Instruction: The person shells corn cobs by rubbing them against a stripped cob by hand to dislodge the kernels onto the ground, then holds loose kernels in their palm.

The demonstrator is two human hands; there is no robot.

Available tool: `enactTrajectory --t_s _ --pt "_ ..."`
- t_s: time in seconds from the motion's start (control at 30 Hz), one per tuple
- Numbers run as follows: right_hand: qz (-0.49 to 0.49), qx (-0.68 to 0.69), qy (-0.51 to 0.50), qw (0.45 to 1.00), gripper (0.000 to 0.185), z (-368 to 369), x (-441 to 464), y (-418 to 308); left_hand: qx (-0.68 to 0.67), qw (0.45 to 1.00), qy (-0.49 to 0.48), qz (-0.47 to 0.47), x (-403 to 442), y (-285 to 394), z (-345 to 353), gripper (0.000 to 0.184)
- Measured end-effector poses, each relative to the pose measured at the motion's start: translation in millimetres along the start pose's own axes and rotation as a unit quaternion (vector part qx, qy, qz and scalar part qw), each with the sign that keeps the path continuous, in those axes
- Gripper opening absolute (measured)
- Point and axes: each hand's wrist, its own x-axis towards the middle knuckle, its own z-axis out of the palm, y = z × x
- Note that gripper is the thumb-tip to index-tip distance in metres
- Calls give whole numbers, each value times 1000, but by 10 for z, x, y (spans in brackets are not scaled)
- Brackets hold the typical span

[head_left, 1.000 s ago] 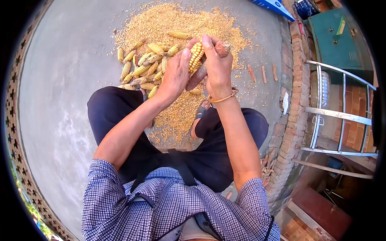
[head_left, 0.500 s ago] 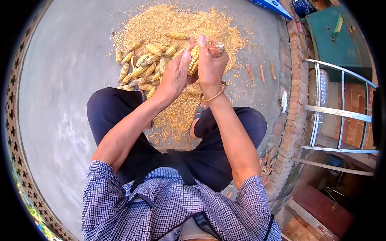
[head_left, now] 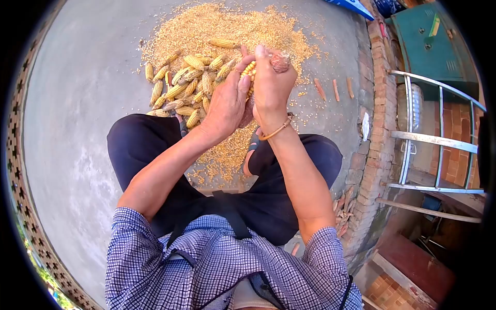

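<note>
In front of me my left hand (head_left: 225,106) is closed round an ear of corn (head_left: 249,71), whose yellow kernels show between my two hands. A reddish bare stretch comes out below my left palm; I cannot tell whether it belongs to that ear. My right hand (head_left: 272,93) is wrapped round a bare reddish corn cob (head_left: 280,63), its end sticking out past the thumb, pressed against the ear. Fingers hide where the two meet. Just beyond my left hand lies a heap of corn ears (head_left: 183,88), with loose kernels (head_left: 222,26) spread behind it.
Several bare cobs (head_left: 320,89) lie on the concrete floor (head_left: 77,103) to the right, with more cobs (head_left: 343,212) by a low brick edge (head_left: 380,129). Beyond it are a metal rail frame (head_left: 439,139) and a green cabinet (head_left: 429,46). My bent knees flank the kernels.
Both hands stay together while the right one turns slightly with its cob. Fewer of the ear's yellow kernels show between them, and a reddish stretch now shows below my left palm.
</note>
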Motion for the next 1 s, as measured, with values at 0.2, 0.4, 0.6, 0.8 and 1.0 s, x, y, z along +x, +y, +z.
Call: enactTrajectory --t_s 0.2,0.4,0.6,0.8,1.0 --pt "-125 -74 9 989 12 53 -21 101 -101 990 -55 -83 -54 29 -78 53" --pt "51 6 -106 993 20 -61 102 6 -392 893 -85 -205 14 33 -208 43" --pt "50 67 -149 985 22 73 -69 -46 -82 996 41 12 81 -116 -168 48" --pt "-44 -96 -2 994 32 153 -103 65 -56 998 27 -3 -11 -3 -14 39" --pt "-150 -92 41 984 18 102 -39 276 -95 994 8 -56 -42 -18 -26 42"
